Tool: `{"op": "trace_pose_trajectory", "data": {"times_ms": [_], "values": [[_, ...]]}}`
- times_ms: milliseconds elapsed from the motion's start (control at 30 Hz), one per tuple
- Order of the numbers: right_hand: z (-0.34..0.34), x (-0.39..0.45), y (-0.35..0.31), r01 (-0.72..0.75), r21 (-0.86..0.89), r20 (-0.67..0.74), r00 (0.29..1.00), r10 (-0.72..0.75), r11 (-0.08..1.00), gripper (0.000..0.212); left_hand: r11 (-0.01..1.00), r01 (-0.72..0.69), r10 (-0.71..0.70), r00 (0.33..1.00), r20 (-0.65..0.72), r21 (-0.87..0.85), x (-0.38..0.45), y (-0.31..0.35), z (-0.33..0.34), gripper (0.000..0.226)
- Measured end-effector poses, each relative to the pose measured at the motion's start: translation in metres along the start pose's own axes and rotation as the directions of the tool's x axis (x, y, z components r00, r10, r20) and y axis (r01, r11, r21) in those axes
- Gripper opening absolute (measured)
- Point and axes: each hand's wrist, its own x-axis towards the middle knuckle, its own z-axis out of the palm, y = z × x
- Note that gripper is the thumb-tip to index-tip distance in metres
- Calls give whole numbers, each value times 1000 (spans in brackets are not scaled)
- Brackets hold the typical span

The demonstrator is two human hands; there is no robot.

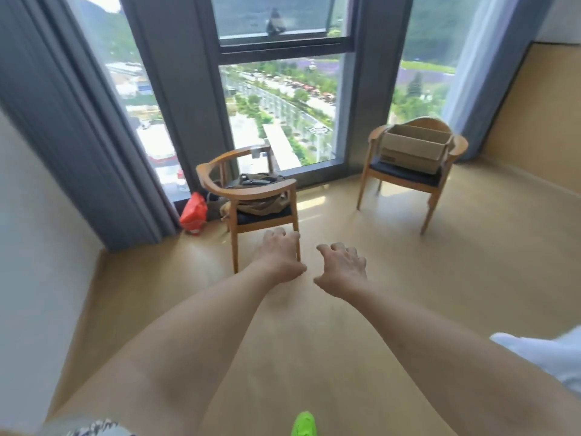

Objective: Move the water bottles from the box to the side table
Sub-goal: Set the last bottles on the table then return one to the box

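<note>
An open cardboard box (410, 149) rests on the seat of a wooden chair (405, 177) at the right, by the window. Its inside is hidden from here, so no water bottles show. No side table is in view. Both my arms reach forward over the wooden floor. My left hand (279, 256) hangs in front of the nearer chair with fingers loosely curled and apart, holding nothing. My right hand (342, 265) is beside it, also empty with spread fingers. Both hands are well short of the box.
A second wooden chair (251, 202) at centre left holds a brown bag and dark items. A red bag (193, 212) lies on the floor by the grey curtain (63, 105). Tall windows fill the far wall. A green shoe (303, 424) shows at the bottom edge.
</note>
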Motion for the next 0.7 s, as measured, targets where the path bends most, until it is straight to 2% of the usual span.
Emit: {"op": "trace_pose_trajectory", "data": {"times_ms": [200,400,700], "values": [[-52,113,69,-213,0,-26,977,213,977,61,992,-128,127,990,57,17,166,55,1,78],[-71,192,140,-386,29,-7,922,386,922,67,960,-276,278,956,92,-36,284,126,39,77],[-98,355,274,-475,74,-49,876,479,877,63,931,-365,365,927,85,-16,483,227,101,76]]}}
